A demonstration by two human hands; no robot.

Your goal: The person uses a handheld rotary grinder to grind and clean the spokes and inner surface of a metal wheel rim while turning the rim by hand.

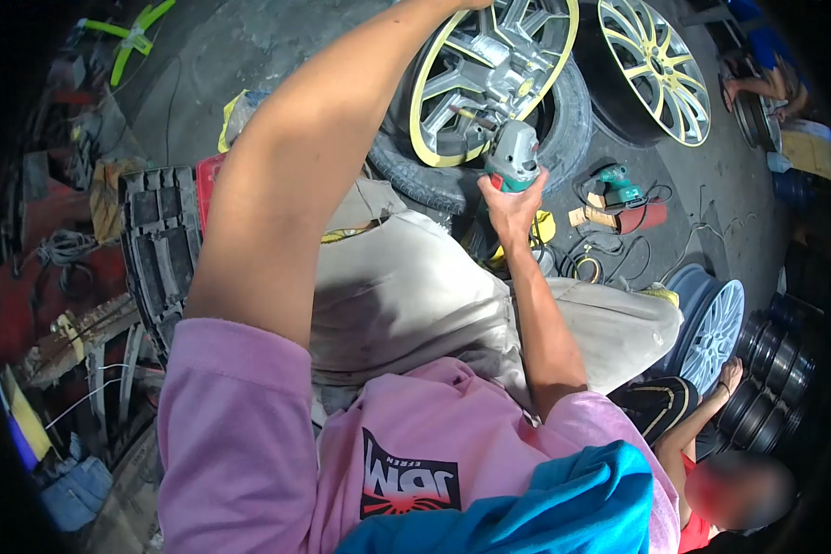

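Observation:
My right hand (515, 208) is wrapped round a green and grey power grinder (515, 152). A thin bit (471, 116) sticks out from the tool towards the spokes of an alloy wheel (475, 48), which has a yellowish rim face and grey patches. This wheel leans tilted on a tyre (572, 115) lying on the floor. Stretched forward, my left arm ends in my left hand (472, 4) at the top edge of the view, near the wheel's upper rim. That hand is mostly cut off, so its fingers cannot be made out.
Another yellowish wheel (660, 60) stands at right. A green sander (621, 185), a red sandpaper piece (641, 218) and cables lie on the floor. A silver-blue wheel (716, 337) is beside a person in red (697, 480). Another person's arm (771, 88) reaches to a wheel.

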